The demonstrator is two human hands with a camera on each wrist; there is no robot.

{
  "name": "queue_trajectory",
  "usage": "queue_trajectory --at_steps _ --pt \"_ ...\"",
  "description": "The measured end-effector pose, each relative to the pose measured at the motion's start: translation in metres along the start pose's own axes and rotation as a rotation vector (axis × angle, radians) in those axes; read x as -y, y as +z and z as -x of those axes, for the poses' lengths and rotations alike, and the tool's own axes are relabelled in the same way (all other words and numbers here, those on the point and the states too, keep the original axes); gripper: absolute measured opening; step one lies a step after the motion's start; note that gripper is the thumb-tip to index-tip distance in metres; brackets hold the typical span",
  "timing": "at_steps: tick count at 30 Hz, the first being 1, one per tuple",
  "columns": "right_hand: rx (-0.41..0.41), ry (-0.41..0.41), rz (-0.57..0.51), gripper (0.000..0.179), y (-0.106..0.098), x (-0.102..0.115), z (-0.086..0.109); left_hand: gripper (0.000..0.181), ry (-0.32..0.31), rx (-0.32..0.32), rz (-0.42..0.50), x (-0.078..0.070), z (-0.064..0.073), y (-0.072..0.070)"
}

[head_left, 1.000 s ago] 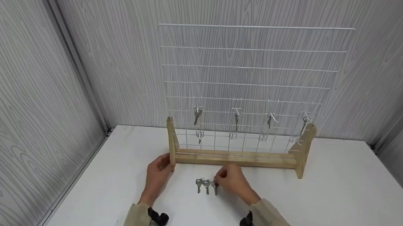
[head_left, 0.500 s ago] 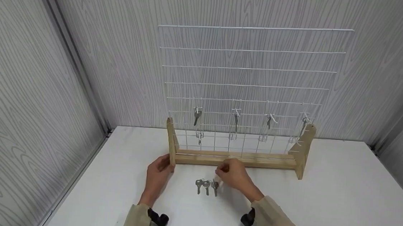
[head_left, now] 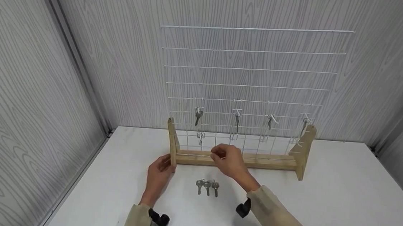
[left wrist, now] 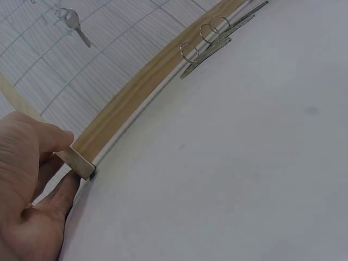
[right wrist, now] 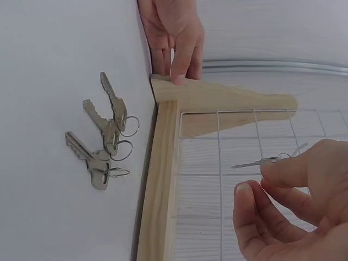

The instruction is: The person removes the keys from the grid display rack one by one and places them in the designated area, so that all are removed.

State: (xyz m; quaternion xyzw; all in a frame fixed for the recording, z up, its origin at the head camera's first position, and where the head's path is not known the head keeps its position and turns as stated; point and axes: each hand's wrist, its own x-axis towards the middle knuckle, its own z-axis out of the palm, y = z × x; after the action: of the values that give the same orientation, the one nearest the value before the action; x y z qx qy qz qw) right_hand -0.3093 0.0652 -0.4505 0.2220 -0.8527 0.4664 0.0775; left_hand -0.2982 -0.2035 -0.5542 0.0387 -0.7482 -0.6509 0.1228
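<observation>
The left hand [head_left: 159, 172] grips the front foot of the left wooden end piece [left wrist: 78, 163] of a wire-grid display stand, thumb on one side and fingers on the other. The right hand [head_left: 229, 160] is raised in front of the stand's wooden crossbar [head_left: 269, 164], fingers bent, with a gap between the fingertips and nothing visible between them. In the right wrist view its fingertips overlap a hanging key [right wrist: 253, 163], which hangs by its ring from the lower left hook. Three metal keys with rings [right wrist: 99, 168] lie side by side on the white table before the stand.
Above, a row of hooks bears more keys, among them a key at the left [head_left: 198, 117] and one at the far right [head_left: 305, 124]. Lower hooks [head_left: 234, 136] further right carry no keys. The wire grid [head_left: 250, 85] rises near the back wall [head_left: 127, 49].
The right hand has left the rightmost key on the table and moved up and slightly left toward the lower left hook. The left hand keeps its hold on the stand.
</observation>
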Motion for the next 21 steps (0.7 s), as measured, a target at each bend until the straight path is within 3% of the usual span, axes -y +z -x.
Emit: queue_trajectory --at_steps 12,21 --pt "-0.116 -0.075 -0.022 0.015 0.012 0.016 -0.03 0.046 0.005 -0.006 0.011 0.003 -0.001 0.0" --pt "-0.144 -0.051 -0.044 0.018 0.02 0.019 -0.043 0.047 -0.006 0.014 0.024 0.002 -0.001 0.001"
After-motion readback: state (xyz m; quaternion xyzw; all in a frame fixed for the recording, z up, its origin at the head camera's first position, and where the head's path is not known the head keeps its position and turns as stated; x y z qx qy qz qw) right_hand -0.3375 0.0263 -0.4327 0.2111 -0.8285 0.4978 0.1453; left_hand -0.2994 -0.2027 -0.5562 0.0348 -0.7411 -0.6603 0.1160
